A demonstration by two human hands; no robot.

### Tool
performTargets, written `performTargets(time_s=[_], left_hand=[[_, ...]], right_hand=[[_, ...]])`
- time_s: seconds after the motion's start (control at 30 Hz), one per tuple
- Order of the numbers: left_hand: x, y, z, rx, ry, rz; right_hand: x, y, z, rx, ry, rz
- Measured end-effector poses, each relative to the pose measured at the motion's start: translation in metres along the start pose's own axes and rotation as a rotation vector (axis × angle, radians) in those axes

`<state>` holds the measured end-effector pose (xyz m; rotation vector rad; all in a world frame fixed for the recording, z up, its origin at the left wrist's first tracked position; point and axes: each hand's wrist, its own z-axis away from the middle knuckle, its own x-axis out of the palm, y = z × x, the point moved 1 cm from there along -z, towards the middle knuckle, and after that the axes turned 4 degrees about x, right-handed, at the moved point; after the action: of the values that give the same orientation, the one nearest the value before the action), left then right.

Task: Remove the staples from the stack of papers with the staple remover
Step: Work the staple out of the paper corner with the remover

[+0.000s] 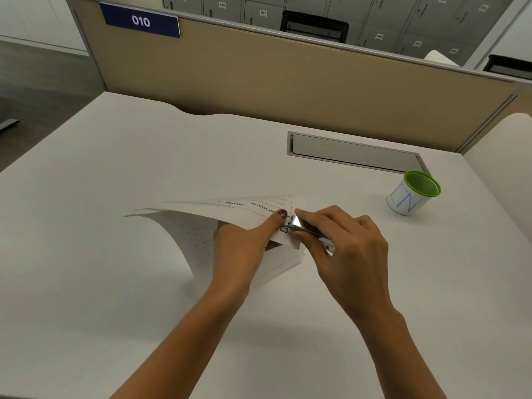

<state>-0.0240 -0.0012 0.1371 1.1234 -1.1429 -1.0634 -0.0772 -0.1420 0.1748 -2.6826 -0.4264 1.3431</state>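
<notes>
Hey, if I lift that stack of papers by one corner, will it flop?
Probably flops: the stack of papers already curves and sags away from where the left hand holds it. Sheets fan apart at the far edge, so they may slide loose. One hand lifts it, so likely light.

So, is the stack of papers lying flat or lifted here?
Partly lifted: the left hand holds the stack of papers near its corner, the upper sheets arching off the desk, lower sheets lying flat.

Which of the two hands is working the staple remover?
The right hand grips the shiny metal staple remover; the left hand only pinches the white paper stack near its corner.
</notes>
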Motion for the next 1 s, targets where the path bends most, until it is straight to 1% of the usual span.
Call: performTargets(time_s=[0.17, 0.27, 0.37, 0.47, 0.63, 0.8, 0.87, 0.93, 1.0], left_hand=[[0.000, 0.003, 0.002, -0.005, 0.002, -0.033], [0.000, 0.004, 0.002, -0.010, -0.014, -0.043], [0.000, 0.006, 0.003, 0.004, -0.036, -0.061], [-0.002, 0.008, 0.002, 0.011, -0.051, -0.073], [-0.003, 0.010, 0.002, -0.056, -0.024, -0.008], [-0.005, 0.011, 0.003, -0.087, -0.035, 0.041], [-0.004, 0.012, 0.003, -0.080, -0.039, 0.055], [-0.004, 0.013, 0.002, -0.058, -0.029, 0.067], [-0.004, 0.016, 0.002, -0.040, -0.016, 0.059]], right_hand=[[0.000, 0.002, -0.001, -0.013, 0.002, -0.002], [0.000, 0.000, -0.001, -0.033, 0.013, 0.054], [0.001, -0.003, 0.001, -0.096, 0.053, 0.123], [0.001, -0.006, 0.001, -0.143, 0.082, 0.128], [0.003, -0.004, 0.000, -0.211, 0.140, 0.107], [0.008, -0.003, 0.002, -0.285, 0.257, 0.119], [0.010, -0.004, 0.005, -0.250, 0.268, 0.077], [0.010, -0.005, 0.008, -0.139, 0.235, -0.016], [0.010, -0.006, 0.009, -0.009, 0.166, -0.095]])
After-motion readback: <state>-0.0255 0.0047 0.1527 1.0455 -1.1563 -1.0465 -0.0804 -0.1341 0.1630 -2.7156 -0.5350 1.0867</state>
